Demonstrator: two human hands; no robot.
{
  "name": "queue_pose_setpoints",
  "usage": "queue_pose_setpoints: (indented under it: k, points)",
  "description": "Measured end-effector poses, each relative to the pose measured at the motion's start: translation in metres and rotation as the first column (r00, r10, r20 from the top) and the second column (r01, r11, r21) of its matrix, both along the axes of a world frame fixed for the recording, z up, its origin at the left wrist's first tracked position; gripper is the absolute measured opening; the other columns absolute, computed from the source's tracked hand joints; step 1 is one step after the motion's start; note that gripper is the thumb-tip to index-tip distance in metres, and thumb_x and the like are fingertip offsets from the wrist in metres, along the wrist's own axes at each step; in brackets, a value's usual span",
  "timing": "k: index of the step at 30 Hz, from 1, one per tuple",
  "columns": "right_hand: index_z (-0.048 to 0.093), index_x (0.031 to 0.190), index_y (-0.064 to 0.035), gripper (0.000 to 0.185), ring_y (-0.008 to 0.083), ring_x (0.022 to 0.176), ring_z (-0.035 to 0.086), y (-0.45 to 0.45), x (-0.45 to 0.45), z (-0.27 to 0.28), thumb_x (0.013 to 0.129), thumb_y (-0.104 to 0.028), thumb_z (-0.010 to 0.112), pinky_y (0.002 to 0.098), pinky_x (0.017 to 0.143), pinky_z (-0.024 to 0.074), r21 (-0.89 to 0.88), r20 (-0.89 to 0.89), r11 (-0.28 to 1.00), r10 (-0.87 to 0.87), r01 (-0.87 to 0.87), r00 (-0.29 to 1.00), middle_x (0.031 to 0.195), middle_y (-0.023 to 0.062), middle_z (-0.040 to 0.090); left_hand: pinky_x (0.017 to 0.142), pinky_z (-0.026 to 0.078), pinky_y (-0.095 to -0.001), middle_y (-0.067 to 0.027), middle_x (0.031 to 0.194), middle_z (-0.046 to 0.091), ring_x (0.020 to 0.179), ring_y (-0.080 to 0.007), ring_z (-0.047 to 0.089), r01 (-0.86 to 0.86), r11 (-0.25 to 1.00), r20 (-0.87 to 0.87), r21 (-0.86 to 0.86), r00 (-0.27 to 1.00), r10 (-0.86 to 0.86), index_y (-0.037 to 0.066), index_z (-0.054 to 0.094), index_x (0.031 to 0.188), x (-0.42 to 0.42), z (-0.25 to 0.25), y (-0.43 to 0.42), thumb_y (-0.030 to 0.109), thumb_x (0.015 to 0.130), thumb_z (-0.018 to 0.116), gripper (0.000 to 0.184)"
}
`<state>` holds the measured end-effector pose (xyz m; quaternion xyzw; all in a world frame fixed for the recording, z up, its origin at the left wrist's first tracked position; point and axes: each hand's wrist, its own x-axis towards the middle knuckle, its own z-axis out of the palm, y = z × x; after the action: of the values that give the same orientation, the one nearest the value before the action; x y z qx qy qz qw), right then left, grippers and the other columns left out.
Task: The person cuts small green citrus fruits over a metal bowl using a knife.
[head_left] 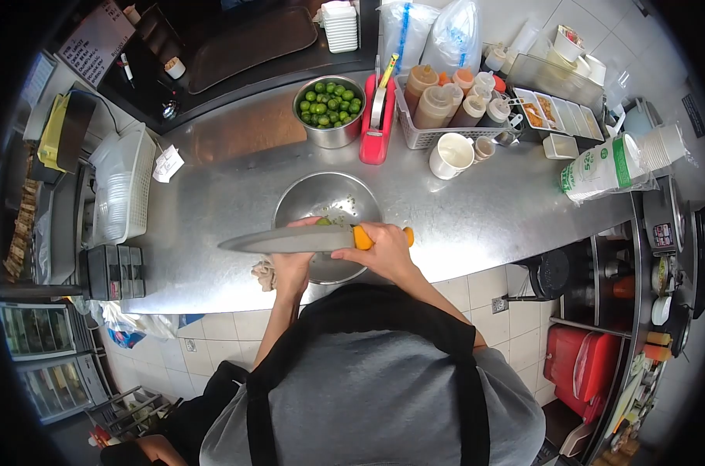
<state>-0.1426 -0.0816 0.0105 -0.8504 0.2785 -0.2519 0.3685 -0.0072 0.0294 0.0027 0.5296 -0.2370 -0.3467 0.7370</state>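
My right hand is wrapped round the orange handle of a large knife, whose blade points left across a steel bowl. Behind the blade, my left hand has its fingers closed around a small green fruit, which shows just above the blade's upper edge. Both hands are over the bowl. Small green bits lie inside it. Beyond the bowl stands a steel pot filled with several green fruits. A crumpled cloth lies by the bowl's lower left side.
A red tape dispenser stands beside the pot. Sauce bottles fill a grey basket, with a white cup in front. Packed paper cups lie at the right. A white basket holds lids at the left. Another person's arm shows lower left.
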Motion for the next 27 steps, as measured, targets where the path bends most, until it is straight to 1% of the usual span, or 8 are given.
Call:
queue_pose_setpoints:
  k: [1, 3, 7, 9, 12, 15, 18, 27]
  points:
    - [0.055, 0.058, -0.002, 0.057, 0.0247, 0.047, 0.054, 0.001, 0.001, -0.002, 0.063, -0.056, 0.071, 0.0331, 0.047, 0.0413, 0.102, -0.007, 0.995, 0.016, -0.015, 1.0, 0.052, 0.011, 0.054, 0.08, 0.047, -0.025, -0.0112, 0.097, 0.061, 0.087, -0.0144, 0.059, -0.025, 1.0, 0.071, -0.001, 0.997, 0.025, -0.004, 0.057, 0.102, -0.001, 0.003, 0.0, -0.006, 0.075, 0.063, 0.027]
    - [0.055, 0.058, -0.0022, 0.056, 0.0206, 0.045, 0.052, 0.001, 0.002, -0.01, 0.069, -0.055, 0.068, 0.031, 0.047, 0.0396, 0.301, -0.015, 0.953, 0.048, -0.042, 0.999, 0.05, 0.0082, 0.053, 0.08, 0.048, -0.0253, -0.0116, 0.096, 0.062, 0.086, -0.0147, 0.06, -0.026, 1.0, -0.029, -0.012, 0.999, 0.026, -0.004, 0.058, 0.098, -0.001, 0.002, -0.002, -0.009, 0.074, 0.063, 0.025]
    - [0.056, 0.058, -0.0029, 0.053, 0.0116, 0.046, 0.048, 0.0, 0.005, -0.029, 0.079, -0.052, 0.061, 0.0275, 0.046, 0.0369, 0.697, 0.207, 0.676, 0.128, -0.238, 0.97, 0.049, 0.0016, 0.05, 0.083, 0.047, -0.0269, -0.0125, 0.095, 0.064, 0.086, -0.0161, 0.061, -0.037, 0.999, -0.037, -0.031, 0.999, 0.036, -0.003, 0.058, 0.098, -0.002, -0.012, -0.003, -0.011, 0.075, 0.061, 0.025]
    - [0.056, 0.058, -0.0035, 0.053, 0.0088, 0.048, 0.047, -0.003, 0.0, -0.024, 0.081, -0.051, 0.059, 0.0265, 0.046, 0.0361, 0.826, 0.233, 0.489, 0.157, -0.28, 0.96, 0.049, -0.0008, 0.05, 0.084, 0.047, -0.0278, -0.0122, 0.093, 0.064, 0.085, -0.0163, 0.061, -0.047, 0.998, -0.04, -0.038, 0.998, 0.046, -0.002, 0.058, 0.099, -0.006, -0.007, -0.006, -0.01, 0.076, 0.061, 0.024]
    - [0.056, 0.058, -0.0033, 0.054, 0.0099, 0.047, 0.048, -0.004, -0.001, -0.016, 0.079, -0.053, 0.06, 0.0274, 0.046, 0.0373, 0.839, 0.161, 0.499, 0.152, -0.216, 0.975, 0.049, 0.0009, 0.051, 0.084, 0.048, -0.0288, -0.012, 0.094, 0.064, 0.086, -0.0173, 0.062, -0.035, 0.999, -0.094, -0.033, 0.995, 0.032, -0.002, 0.058, 0.1, -0.006, -0.005, -0.005, -0.008, 0.078, 0.06, 0.023]
    - [0.057, 0.059, -0.0029, 0.056, 0.0154, 0.045, 0.05, -0.005, 0.002, -0.023, 0.073, -0.057, 0.063, 0.0296, 0.047, 0.0388, 0.551, 0.071, 0.83, 0.056, -0.086, 0.996, 0.047, 0.0041, 0.05, 0.083, 0.048, -0.0296, -0.0125, 0.098, 0.062, 0.089, -0.0181, 0.061, -0.028, 0.999, -0.22, -0.023, 0.975, 0.022, -0.002, 0.057, 0.101, -0.002, -0.005, -0.002, -0.005, 0.079, 0.06, 0.023]
    - [0.058, 0.059, -0.0024, 0.058, 0.0235, 0.045, 0.053, -0.006, -0.003, -0.008, 0.065, -0.059, 0.069, 0.0328, 0.047, 0.0402, 0.224, -0.076, 0.975, 0.009, 0.008, 0.997, 0.047, 0.0085, 0.051, 0.082, 0.048, -0.0286, -0.0124, 0.102, 0.061, 0.092, -0.0177, 0.06, -0.011, 1.0, -0.31, 0.001, 0.951, 0.01, -0.002, 0.055, 0.106, 0.004, -0.015, 0.002, -0.002, 0.078, 0.062, 0.029]
    - [0.059, 0.059, -0.0033, 0.057, 0.0266, 0.047, 0.055, -0.007, 0.0, -0.01, 0.055, -0.058, 0.074, 0.0345, 0.047, 0.0406, -0.019, 0.006, 0.998, 0.055, -0.055, 0.998, 0.05, 0.0107, 0.053, 0.085, 0.044, -0.0268, -0.0093, 0.101, 0.058, 0.095, -0.0151, 0.056, 0.03, 0.999, -0.252, -0.012, 0.967, -0.032, 0.001, 0.053, 0.108, 0.002, -0.014, 0.003, 0.005, 0.083, 0.058, 0.026]
